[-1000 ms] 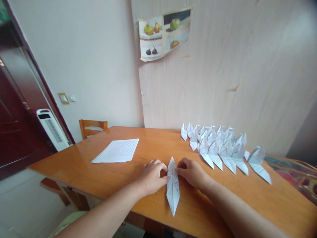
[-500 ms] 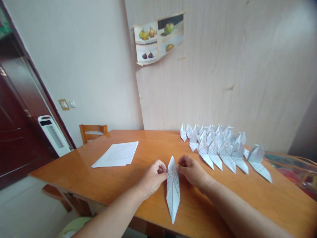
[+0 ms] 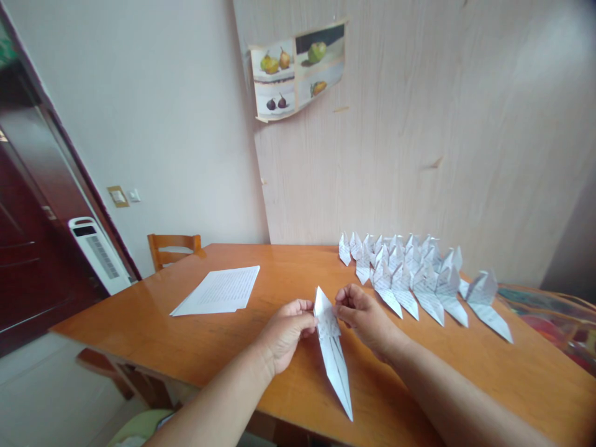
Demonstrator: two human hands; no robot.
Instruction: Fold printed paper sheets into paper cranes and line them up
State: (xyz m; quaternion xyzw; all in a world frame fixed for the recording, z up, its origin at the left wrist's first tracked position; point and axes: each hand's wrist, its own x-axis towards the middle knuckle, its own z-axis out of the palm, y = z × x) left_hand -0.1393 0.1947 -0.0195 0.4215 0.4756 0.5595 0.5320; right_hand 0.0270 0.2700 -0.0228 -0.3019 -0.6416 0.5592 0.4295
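Note:
A long, narrow piece of folded paper (image 3: 334, 360), pointed at both ends and partly printed, is held over the near side of the wooden table. My left hand (image 3: 289, 329) pinches its left edge near the upper end, thumb on top. On the opposite edge, my right hand (image 3: 361, 315) has its fingers curled and pinched at the paper's upper right side. The paper's lower tip slants toward the right. To the right stand several folded paper pieces (image 3: 431, 295) in rows, each with an upright part and a pointed flap lying forward.
A stack of printed sheets (image 3: 218, 290) lies on the left of the wooden table (image 3: 153, 323). A wooden chair (image 3: 174, 241) stands behind the table's left end. A white heater (image 3: 100, 254) leans near the door. Fruit pictures (image 3: 298, 71) hang on the wall.
The folded paper has tilted, its lower tip swinging right and its upper end shifting slightly left. My left hand now grips further around its edge. The standing paper pieces have stayed put.

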